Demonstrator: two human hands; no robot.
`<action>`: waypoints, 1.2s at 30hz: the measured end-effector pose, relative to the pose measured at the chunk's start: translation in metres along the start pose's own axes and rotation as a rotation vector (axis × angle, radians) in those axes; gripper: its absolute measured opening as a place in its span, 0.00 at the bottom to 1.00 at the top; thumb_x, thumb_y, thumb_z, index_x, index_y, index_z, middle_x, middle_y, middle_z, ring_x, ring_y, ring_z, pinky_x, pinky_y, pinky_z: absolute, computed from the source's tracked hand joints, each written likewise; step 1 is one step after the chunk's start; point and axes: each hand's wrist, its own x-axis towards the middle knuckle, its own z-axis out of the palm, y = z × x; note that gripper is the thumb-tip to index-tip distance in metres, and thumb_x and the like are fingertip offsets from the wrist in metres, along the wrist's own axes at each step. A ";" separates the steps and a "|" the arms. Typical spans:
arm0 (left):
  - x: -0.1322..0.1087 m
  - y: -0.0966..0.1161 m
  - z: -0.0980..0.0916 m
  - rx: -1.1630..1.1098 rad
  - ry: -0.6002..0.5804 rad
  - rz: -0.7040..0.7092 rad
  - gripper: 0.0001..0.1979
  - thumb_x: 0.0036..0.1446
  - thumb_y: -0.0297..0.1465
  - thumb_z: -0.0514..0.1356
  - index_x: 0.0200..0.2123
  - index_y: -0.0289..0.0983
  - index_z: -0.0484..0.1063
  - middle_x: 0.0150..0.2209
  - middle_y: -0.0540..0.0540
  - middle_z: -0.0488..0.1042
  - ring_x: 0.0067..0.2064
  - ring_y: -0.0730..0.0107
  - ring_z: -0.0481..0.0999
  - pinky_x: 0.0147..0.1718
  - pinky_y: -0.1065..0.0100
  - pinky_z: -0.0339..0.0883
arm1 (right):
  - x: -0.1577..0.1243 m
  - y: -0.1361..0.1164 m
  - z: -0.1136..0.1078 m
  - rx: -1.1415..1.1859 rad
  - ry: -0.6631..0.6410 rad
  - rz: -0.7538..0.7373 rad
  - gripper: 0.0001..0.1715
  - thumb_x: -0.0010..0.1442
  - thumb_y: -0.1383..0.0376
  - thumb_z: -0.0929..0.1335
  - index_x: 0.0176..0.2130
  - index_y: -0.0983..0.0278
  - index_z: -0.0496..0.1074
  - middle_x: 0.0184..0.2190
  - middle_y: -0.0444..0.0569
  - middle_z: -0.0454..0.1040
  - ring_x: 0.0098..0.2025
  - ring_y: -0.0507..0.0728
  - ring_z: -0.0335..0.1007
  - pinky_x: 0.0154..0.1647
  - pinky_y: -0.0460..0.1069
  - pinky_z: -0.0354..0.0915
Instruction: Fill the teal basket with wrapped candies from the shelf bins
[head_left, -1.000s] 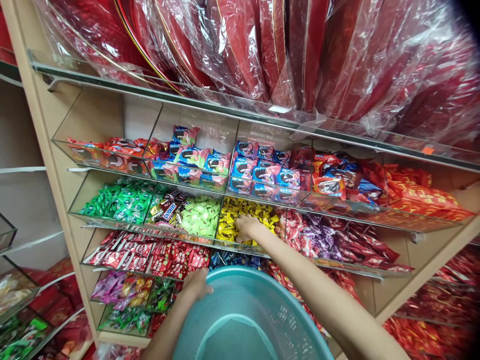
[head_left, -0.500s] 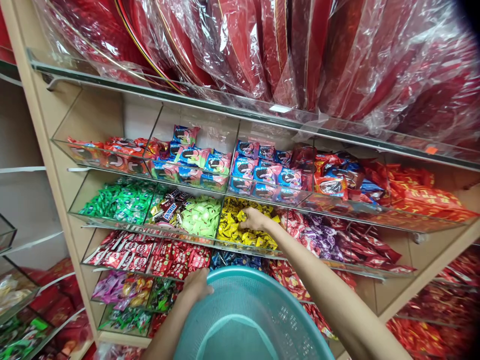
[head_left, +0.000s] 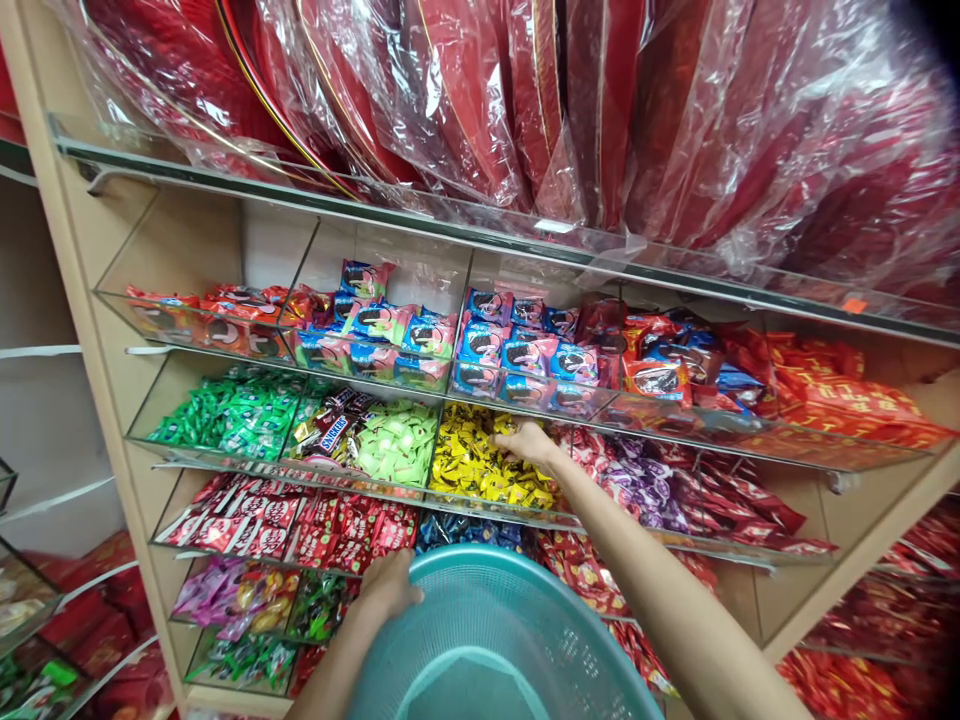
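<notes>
While the left hand (head_left: pixel 388 585) grips the rim of the teal basket (head_left: pixel 495 610) at the bottom centre of the frame, the right hand (head_left: pixel 529 443) is positioned at the yellow-wrapped candies (head_left: pixel 472 467) at the frame centre. Whether its fingers are closed on a candy cannot be determined. Light-green candies (head_left: pixel 396 446) lie directly left of the yellow-wrapped candies.

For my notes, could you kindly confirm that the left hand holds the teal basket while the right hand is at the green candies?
Not quite: the head view shows the right hand at the yellow candies, not green ones; the left hand does hold the teal basket.
</notes>
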 end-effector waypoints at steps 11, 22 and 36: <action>-0.002 0.001 -0.001 0.002 0.005 0.000 0.18 0.40 0.37 0.59 0.38 0.41 0.68 0.41 0.44 0.73 0.45 0.55 0.70 0.39 0.63 0.63 | -0.008 -0.002 0.011 -0.417 -0.058 -0.129 0.27 0.45 0.66 0.66 0.48 0.66 0.65 0.45 0.57 0.68 0.48 0.62 0.64 0.43 0.50 0.59; 0.002 -0.001 0.002 0.019 0.002 -0.005 0.20 0.39 0.38 0.60 0.39 0.41 0.68 0.43 0.44 0.73 0.46 0.56 0.70 0.40 0.64 0.62 | -0.003 -0.006 0.007 -0.320 -0.022 -0.191 0.21 0.47 0.66 0.64 0.43 0.69 0.66 0.40 0.56 0.70 0.44 0.60 0.64 0.40 0.48 0.58; -0.003 0.004 -0.003 0.004 -0.013 -0.012 0.20 0.39 0.37 0.60 0.39 0.41 0.68 0.43 0.44 0.72 0.45 0.56 0.70 0.40 0.64 0.62 | -0.083 -0.012 -0.009 0.412 0.005 -0.230 0.13 0.51 0.60 0.63 0.35 0.66 0.65 0.25 0.43 0.64 0.24 0.48 0.57 0.23 0.43 0.56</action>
